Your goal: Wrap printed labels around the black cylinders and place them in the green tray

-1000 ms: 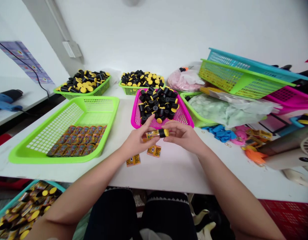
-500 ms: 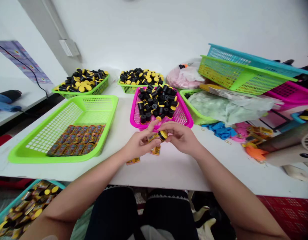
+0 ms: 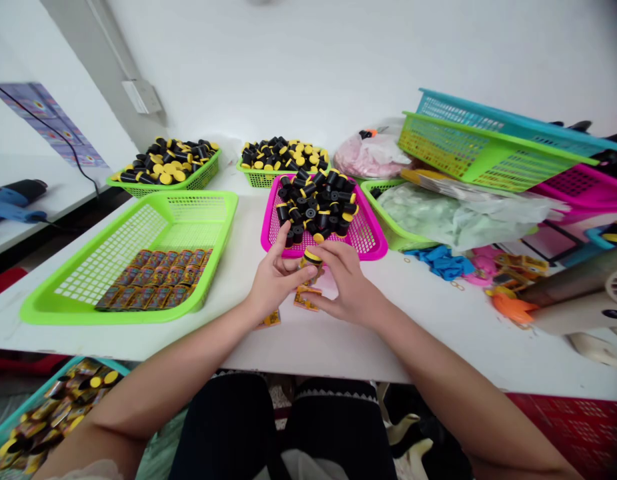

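Between my hands, above the table, is a small black canister [image 3: 313, 257] with a yellow cap, roughly upright. My left hand [image 3: 274, 279] pinches its side with the thumb, index finger stretched out past it. From the right, my right hand [image 3: 349, 283] curves around it, fingertips at the yellow cap and thumb lower down. Just below lies an orange printed sleeve [image 3: 307, 299], close to the right thumb. Another orange sleeve [image 3: 271, 319] is partly hidden by my left wrist. The canister's lower part is mostly covered by fingers.
A pink basket [image 3: 379, 250] of black-and-yellow canisters stands just ahead. To the left, a green basket [image 3: 35, 313] contains rows of printed canisters. Two fuller green baskets sit behind. Stacked baskets [image 3: 488, 157], bags and a blue cloth [image 3: 441, 262] crowd the right side.
The canister has turned from lying on its side to roughly upright and shifted slightly left. My right hand has opened wider, its thumb dropping toward the orange sleeve. My left index finger points farther up.
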Action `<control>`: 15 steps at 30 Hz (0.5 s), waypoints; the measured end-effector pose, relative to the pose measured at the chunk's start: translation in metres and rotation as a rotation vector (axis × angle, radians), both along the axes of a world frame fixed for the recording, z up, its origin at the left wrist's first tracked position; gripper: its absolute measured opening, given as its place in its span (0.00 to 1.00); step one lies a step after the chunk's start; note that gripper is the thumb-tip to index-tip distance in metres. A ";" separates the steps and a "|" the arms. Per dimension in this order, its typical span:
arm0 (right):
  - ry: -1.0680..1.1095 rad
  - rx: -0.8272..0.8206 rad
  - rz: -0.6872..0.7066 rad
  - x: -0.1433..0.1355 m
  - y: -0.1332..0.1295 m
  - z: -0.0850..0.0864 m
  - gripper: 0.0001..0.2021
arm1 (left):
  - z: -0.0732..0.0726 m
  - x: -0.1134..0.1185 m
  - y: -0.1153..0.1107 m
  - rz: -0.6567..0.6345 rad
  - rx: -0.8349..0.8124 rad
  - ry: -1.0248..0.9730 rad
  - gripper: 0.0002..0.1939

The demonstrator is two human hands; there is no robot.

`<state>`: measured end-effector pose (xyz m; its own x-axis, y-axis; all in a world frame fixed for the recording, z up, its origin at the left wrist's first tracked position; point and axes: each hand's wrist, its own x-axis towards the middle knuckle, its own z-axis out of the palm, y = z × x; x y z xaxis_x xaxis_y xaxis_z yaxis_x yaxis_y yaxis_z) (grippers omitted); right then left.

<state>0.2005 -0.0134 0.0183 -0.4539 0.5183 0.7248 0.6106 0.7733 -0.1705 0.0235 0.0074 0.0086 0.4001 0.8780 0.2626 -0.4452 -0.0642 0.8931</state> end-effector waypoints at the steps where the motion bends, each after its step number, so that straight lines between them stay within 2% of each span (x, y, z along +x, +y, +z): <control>1: 0.009 0.037 -0.009 -0.002 0.000 -0.001 0.30 | -0.001 0.001 -0.001 -0.001 -0.001 -0.011 0.59; 5: 0.094 0.128 -0.005 -0.010 -0.002 -0.004 0.28 | 0.000 0.003 -0.003 -0.079 -0.032 -0.002 0.56; 10: 0.072 0.155 0.072 -0.018 -0.008 -0.006 0.28 | 0.005 -0.001 -0.007 -0.265 -0.038 0.147 0.51; 15: 0.182 0.067 0.134 -0.023 -0.013 -0.003 0.25 | 0.008 -0.005 -0.012 -0.357 -0.053 0.092 0.51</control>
<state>0.1780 -0.0264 0.0149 -0.3742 0.4101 0.8318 0.4657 0.8587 -0.2138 0.0185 -0.0051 0.0164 0.7035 0.6904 0.1688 -0.3487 0.1283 0.9284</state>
